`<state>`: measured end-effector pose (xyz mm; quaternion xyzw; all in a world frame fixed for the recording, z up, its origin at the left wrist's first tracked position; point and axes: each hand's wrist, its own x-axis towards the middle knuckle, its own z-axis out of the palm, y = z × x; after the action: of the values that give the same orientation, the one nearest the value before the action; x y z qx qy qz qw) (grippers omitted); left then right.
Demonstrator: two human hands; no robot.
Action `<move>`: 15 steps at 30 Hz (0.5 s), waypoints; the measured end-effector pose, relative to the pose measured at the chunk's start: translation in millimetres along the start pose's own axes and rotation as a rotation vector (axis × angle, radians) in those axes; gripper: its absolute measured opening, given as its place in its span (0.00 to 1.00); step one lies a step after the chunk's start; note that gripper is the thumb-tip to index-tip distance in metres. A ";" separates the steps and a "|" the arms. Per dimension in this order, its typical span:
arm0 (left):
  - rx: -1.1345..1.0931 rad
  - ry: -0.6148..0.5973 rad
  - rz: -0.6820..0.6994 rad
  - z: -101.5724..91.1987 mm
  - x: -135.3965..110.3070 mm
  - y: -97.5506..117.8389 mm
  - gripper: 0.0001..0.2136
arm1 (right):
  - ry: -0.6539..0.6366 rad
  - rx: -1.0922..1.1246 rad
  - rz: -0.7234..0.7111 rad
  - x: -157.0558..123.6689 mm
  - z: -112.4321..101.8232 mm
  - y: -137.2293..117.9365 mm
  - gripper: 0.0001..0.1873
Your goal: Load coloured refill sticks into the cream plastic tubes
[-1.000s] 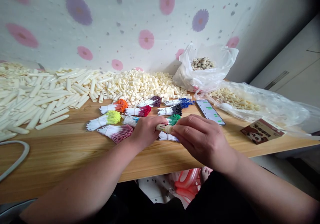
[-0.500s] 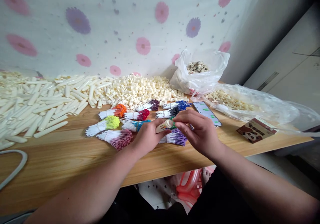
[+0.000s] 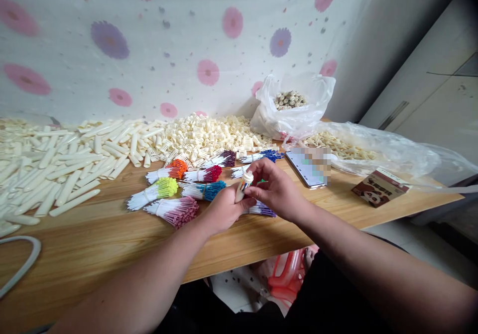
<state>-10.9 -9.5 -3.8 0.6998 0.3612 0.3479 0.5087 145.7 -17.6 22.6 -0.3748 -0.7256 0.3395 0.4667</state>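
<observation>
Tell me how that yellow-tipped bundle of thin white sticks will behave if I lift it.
Probably light: the yellow-tipped bundle of thin white sticks is slim plastic. A band around its middle should keep it together, though splayed ends may flex. Fanned flat on the wooden table, it seems unlikely to roll.

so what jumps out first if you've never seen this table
The coloured refill bundles fanned at the middle of the wooden table, orange, red, yellow-green and pink. Just in front, the left hand and right hand hold a cream pen barrel together, and a heap of cream tubes covers the table's left side.
</observation>
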 end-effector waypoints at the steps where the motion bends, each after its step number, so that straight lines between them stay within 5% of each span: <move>1: -0.012 -0.022 -0.035 0.0 -0.7 -0.6 0.10 | 0.006 -0.009 -0.016 -0.3 0.4 2.1 0.12; 9: -0.057 -0.142 -0.185 -0.8 -6.5 -4.2 0.18 | 0.070 -0.600 -0.460 -9.8 -12.9 -0.7 0.18; 12: -0.012 -0.133 -0.217 -0.7 -5.5 -5.3 0.20 | 0.060 -0.654 -0.414 -10.2 -14.6 -9.4 0.12; 15: -0.028 -0.124 -0.218 -1.2 -3.1 -5.8 0.20 | 0.077 -0.408 -0.264 -7.1 -14.2 -15.8 0.08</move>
<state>-14.4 -10.3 -9.5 0.6695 0.3980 0.2515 0.5746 157.4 -29.4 37.7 -0.3760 -0.8034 0.1076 0.4489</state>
